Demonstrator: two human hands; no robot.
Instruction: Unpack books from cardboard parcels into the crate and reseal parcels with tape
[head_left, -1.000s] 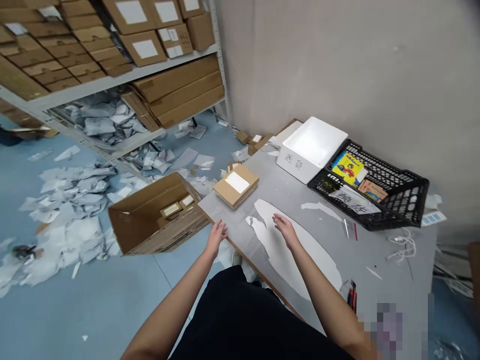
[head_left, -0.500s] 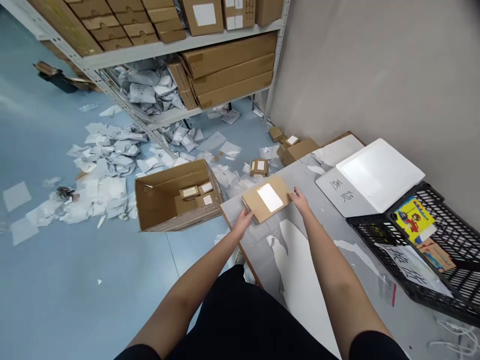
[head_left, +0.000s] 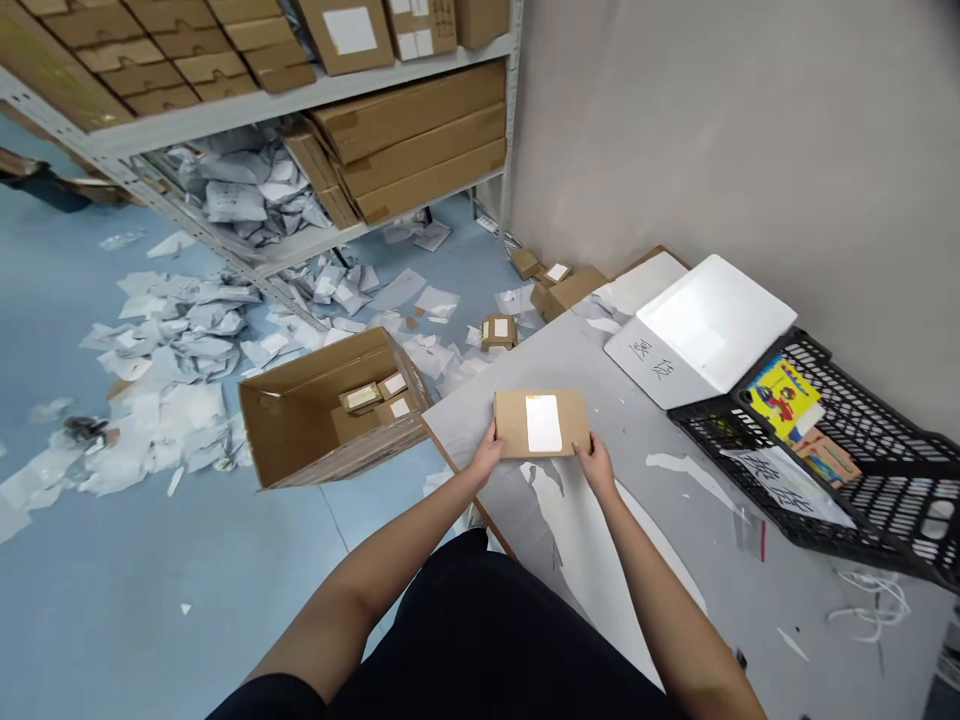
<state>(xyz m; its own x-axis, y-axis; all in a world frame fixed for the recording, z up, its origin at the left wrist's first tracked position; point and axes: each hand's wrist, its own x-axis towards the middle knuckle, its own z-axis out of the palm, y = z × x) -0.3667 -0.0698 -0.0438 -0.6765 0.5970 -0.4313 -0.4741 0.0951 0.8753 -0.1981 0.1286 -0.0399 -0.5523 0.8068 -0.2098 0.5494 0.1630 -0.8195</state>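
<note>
A flat brown cardboard box [head_left: 512, 420] with a white label on its top is held between my two hands over the grey table [head_left: 637, 440]. My left hand [head_left: 487, 455] grips its left end, fingers wrapped round the near corner. At the right end, my right hand [head_left: 595, 462] is closed on the near right corner. Beneath and nearer to me, a torn white sheet [head_left: 600, 550] lies on the table. Left of the table stands a large open carton [head_left: 281, 435] with several small labelled boxes inside.
A black plastic crate [head_left: 885, 490] with colourful books stands on the right, beside a white board [head_left: 720, 315] with handwriting. White mailers and paper [head_left: 187, 330] litter the floor. A metal shelf [head_left: 300, 105] holds cartons at the back. White cord [head_left: 874, 605] lies at the table's right.
The flat box has turned so that its long side now faces me. My right hand, formerly apart with fingers lifted at its right end, now grips the near right corner. The view has shifted right.
</note>
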